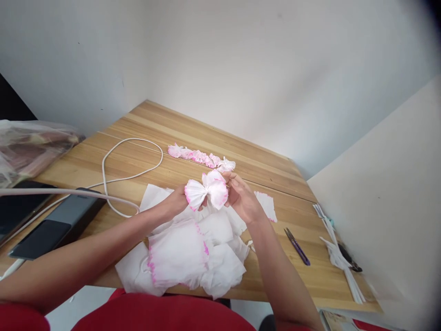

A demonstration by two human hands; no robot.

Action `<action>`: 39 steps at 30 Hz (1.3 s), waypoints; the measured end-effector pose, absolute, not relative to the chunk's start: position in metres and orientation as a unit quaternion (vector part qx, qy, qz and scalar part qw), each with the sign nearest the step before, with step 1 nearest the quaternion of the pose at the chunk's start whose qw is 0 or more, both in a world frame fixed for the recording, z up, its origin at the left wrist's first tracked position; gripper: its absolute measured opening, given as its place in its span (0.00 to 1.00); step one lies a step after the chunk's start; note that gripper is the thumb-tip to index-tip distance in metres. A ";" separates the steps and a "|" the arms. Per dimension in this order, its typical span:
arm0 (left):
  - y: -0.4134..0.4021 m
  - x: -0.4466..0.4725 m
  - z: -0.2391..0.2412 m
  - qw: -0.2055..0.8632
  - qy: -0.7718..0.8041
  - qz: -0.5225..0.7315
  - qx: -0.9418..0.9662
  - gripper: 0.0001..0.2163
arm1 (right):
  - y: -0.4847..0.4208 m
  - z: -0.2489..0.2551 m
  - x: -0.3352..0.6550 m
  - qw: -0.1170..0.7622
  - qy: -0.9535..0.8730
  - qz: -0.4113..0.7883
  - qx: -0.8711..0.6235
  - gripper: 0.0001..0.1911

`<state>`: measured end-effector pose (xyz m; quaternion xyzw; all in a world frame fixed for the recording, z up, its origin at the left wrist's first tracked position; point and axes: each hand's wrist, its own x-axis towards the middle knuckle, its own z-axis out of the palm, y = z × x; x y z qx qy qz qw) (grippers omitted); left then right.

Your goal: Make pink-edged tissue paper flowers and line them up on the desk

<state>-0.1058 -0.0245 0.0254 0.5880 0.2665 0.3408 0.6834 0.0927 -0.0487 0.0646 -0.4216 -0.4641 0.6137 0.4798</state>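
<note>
A white tissue-paper flower (208, 189) with pink edges, gathered at its middle, is held up between my two hands over the table. My left hand (179, 200) grips it from the left, its fingers mostly hidden behind the paper. On the other side my right hand (240, 195) has its fingers curled against the flower's right edge. Below lies a loose pile of white tissue sheets (179, 250), some edged in pink. Farther back, a row of finished-looking pink and white paper flowers (200, 156) stretches across the wood.
Purple-handled thread snips (297, 247) lie right of my right forearm. White paper strips (341, 257) run along the right edge. On the left are a looped white cable (132, 178), a grey power bank (57, 225), a dark phone (20, 207) and a clear plastic bag (34, 147).
</note>
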 end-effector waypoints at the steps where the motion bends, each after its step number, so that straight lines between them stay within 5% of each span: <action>1: -0.024 -0.106 0.023 0.692 0.261 0.344 0.578 0.10 | -0.048 0.064 0.095 0.476 -0.474 0.592 -0.445 0.17; 6: -0.019 -0.105 0.008 0.718 0.248 0.371 0.534 0.06 | -0.063 0.054 0.101 0.423 -0.539 0.461 -0.564 0.18; 16: -0.022 -0.103 0.006 0.688 0.269 0.382 0.556 0.06 | -0.098 0.050 0.098 0.299 -0.706 0.314 -0.559 0.13; 23: -0.028 -0.110 0.036 0.441 0.168 0.383 0.794 0.08 | -0.094 0.062 0.113 0.427 -0.693 0.297 -0.499 0.16; 31: -0.043 -0.104 0.051 0.114 0.149 0.442 0.877 0.07 | -0.103 0.081 0.121 0.399 -0.819 0.171 -0.374 0.17; 39: -0.052 -0.089 0.055 0.061 0.120 0.462 0.877 0.10 | -0.111 0.069 0.123 0.378 -0.869 0.088 -0.307 0.17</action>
